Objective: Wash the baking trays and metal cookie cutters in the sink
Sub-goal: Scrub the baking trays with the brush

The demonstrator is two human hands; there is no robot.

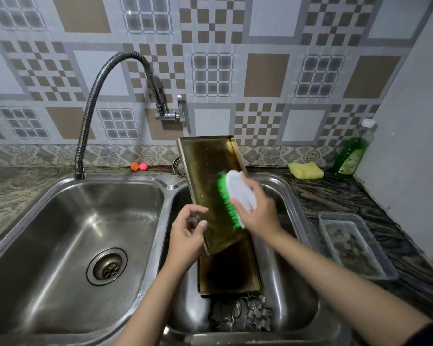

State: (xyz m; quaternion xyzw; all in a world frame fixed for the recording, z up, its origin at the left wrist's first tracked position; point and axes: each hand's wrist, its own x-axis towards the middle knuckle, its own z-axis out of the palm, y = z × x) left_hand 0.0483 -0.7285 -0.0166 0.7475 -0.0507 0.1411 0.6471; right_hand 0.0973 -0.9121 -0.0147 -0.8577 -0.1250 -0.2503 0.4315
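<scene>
Patterned wall tiles back a double steel sink (pixel 48 196), its left basin bare. Over the right basin the left hand (pixel 188 233) pinches the edge of a tilted baking tray (pixel 210 171); the right hand (pixel 256 208) grips a green-bristled brush (pixel 231 196) against it. Below lie another tray (pixel 229 268) and cookie cutters (pixel 243 313)

The right hand (pixel 256 211) is gripping a white scrub brush (pixel 236 196), its green bristles pressing against the stained inside of a baking tray (pixel 208 176) that is standing tilted over the right sink basin (pixel 291 265). The left hand (pixel 186 237) is pinching the tray's left edge. Below both hands a second tray (pixel 229 268) is lying in the basin, with metal cookie cutters (pixel 250 314) nearer the person. Right of the right hand a clear plastic container (pixel 355 245) is sitting on the counter (pixel 335 193).
</scene>
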